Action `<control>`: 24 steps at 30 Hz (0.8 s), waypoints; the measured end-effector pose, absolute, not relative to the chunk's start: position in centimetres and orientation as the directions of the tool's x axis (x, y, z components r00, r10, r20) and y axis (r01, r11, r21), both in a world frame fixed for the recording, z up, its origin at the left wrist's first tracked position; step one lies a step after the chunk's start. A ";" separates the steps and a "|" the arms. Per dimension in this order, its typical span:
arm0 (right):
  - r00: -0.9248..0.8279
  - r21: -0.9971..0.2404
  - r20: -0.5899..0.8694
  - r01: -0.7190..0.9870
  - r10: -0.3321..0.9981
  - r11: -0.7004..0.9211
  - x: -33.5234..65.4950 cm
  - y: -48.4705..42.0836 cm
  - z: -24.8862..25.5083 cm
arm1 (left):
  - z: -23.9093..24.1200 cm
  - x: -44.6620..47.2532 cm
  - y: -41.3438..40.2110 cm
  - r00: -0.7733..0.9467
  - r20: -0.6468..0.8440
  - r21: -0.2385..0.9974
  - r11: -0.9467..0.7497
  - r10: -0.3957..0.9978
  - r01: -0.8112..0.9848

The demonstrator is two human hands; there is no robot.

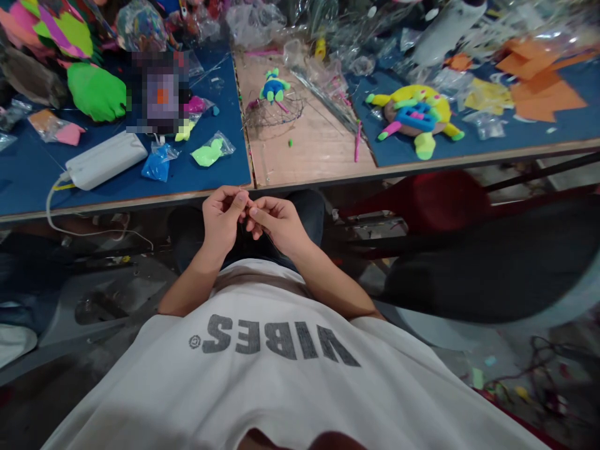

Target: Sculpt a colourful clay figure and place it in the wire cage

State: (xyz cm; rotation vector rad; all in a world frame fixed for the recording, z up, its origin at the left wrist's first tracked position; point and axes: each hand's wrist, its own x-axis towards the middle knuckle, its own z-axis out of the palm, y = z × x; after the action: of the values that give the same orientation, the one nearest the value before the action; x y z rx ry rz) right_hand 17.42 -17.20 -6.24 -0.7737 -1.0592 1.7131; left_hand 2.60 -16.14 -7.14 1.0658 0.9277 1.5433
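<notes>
My left hand (224, 215) and my right hand (276, 224) meet over my lap, just below the table's front edge (187, 199). Both hands are closed in a pinch, fingertips touching each other around something very thin, perhaps a wire, too small to name. On the bare brown board (319, 147) of the table ahead lies a tangle of thin wire (274, 111) with a small blue and green foam figure (273, 86) beside it.
A white power adapter (107, 160) with a cable lies on the blue mat at left, near small bags of blue (157, 164) and green (212, 150) foam pieces. A yellow foam toy (417, 112) and orange sheets (539, 87) lie at right. A red chair (422, 200) stands right of my knees.
</notes>
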 end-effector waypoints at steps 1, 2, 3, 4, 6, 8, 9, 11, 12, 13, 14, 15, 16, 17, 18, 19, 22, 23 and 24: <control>-0.303 -0.936 0.009 -0.338 0.953 -0.098 17.4 -17.4 -6.3 | -7.1 2.6 -16.1 -0.114 0.173 0.932 -0.200 0.978 -0.303; -0.252 -0.962 0.060 -0.274 0.966 -0.011 17.3 -17.6 -6.3 | -7.0 2.6 -16.1 -0.118 0.168 0.931 -0.197 0.979 -0.308; -0.204 -0.978 0.119 -0.194 0.972 0.079 17.3 -17.8 -6.3 | -6.9 2.7 -16.1 -0.124 0.160 0.929 -0.192 0.979 -0.317; -0.163 -0.981 0.182 -0.104 0.970 0.166 17.4 -18.0 -6.3 | -6.9 2.8 -16.1 -0.129 0.150 0.927 -0.185 0.980 -0.327; -0.113 -0.949 0.300 0.060 0.947 0.308 17.4 -18.3 -6.2 | -6.7 3.0 -16.1 -0.133 0.126 0.923 -0.165 0.983 -0.349; -0.090 -0.909 0.380 0.150 0.921 0.390 17.5 -18.4 -6.1 | -6.6 3.2 -16.1 -0.123 0.110 0.917 -0.148 0.986 -0.371; -0.080 -0.895 0.406 0.168 0.910 0.414 17.5 -18.4 -6.2 | -6.5 3.2 -16.1 -0.113 0.103 0.912 -0.139 0.988 -0.385; -0.062 -0.873 0.449 0.183 0.891 0.453 17.4 -18.4 -6.3 | -6.4 3.3 -16.1 -0.088 0.086 0.900 -0.115 0.992 -0.420; -0.057 -0.864 0.465 0.191 0.884 0.467 17.4 -18.4 -6.4 | -6.3 3.3 -16.1 -0.076 0.073 0.892 -0.099 0.994 -0.441; -0.054 -0.857 0.475 0.201 0.879 0.475 17.4 -18.4 -6.4 | -6.2 3.3 -16.1 -0.063 0.060 0.882 -0.083 0.996 -0.464; -0.052 -0.853 0.479 0.210 0.877 0.478 17.4 -18.4 -6.5 | -6.1 3.3 -16.0 -0.049 0.049 0.871 -0.067 0.998 -0.487; -0.055 -0.854 0.472 0.219 0.880 0.471 17.3 -18.5 -6.5 | -6.0 3.2 -16.0 -0.036 0.041 0.860 -0.053 0.999 -0.508; -0.061 -0.860 0.456 0.226 0.888 0.457 17.3 -18.6 -6.4 | -5.9 3.1 -16.0 -0.025 0.033 0.848 -0.041 0.999 -0.528; -0.068 -0.869 0.436 0.230 0.898 0.439 17.3 -18.7 -6.3 | -5.9 3.0 -16.0 -0.015 0.025 0.838 -0.030 1.000 -0.545; -0.076 -0.876 0.416 0.234 0.906 0.422 17.3 -18.8 -6.2 | -5.9 2.9 -15.9 -0.006 0.015 0.829 -0.016 1.000 -0.559; -0.083 -0.882 0.401 0.236 0.912 0.409 17.3 -18.9 -6.1 | -5.9 2.8 -15.9 0.000 0.003 0.822 -0.002 1.000 -0.569; -0.094 -0.877 0.400 0.249 0.912 0.411 17.3 -19.1 -5.8 | -6.0 2.6 -15.8 0.025 -0.026 0.806 0.036 0.999 -0.590; -0.099 -0.870 0.412 0.255 0.906 0.423 17.2 -19.1 -5.9 | -6.0 2.6 -15.9 0.036 -0.026 0.802 0.042 0.999 -0.595; -0.104 -0.860 0.426 0.262 0.899 0.438 17.2 -19.1 -5.9 | -6.0 2.5 -15.9 0.047 -0.024 0.799 0.047 0.999 -0.599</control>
State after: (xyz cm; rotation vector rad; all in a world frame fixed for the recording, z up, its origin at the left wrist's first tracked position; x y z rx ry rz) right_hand 17.25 -19.10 -5.91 -1.0339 -1.6232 0.7460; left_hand 2.51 -15.87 -5.96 0.7176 0.7177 1.3934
